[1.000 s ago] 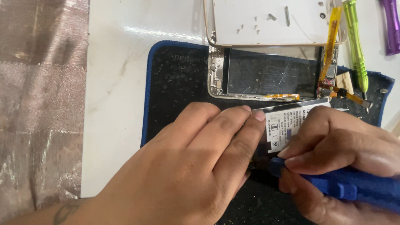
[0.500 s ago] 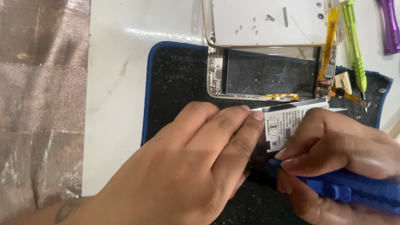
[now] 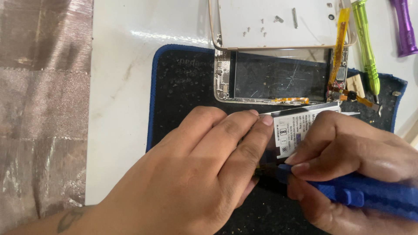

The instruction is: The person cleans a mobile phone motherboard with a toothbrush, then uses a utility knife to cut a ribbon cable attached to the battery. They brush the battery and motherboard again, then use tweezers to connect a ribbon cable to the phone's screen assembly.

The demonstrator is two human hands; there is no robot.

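My left hand (image 3: 204,169) lies flat on the black mat (image 3: 183,82), fingers pressing the edge of a white phone battery (image 3: 296,126) tilted up off the mat. My right hand (image 3: 352,152) grips a blue-handled tool (image 3: 361,196), its dark tip under the battery near my left fingertips. Just beyond lies an opened phone body (image 3: 278,80) with an empty dark battery bay and an orange flex cable (image 3: 339,48). The phone's white back cover (image 3: 278,21) lies above it with several tiny screws on it.
A green screwdriver (image 3: 365,48) and a purple tool (image 3: 405,26) lie at the upper right. The blue-edged mat rests on a white tabletop (image 3: 122,87). A shiny brownish cloth (image 3: 39,109) covers the left side.
The battery has shifted slightly and stands a little more tilted. Both hands stay nearly in place, the right one nudged a bit left.
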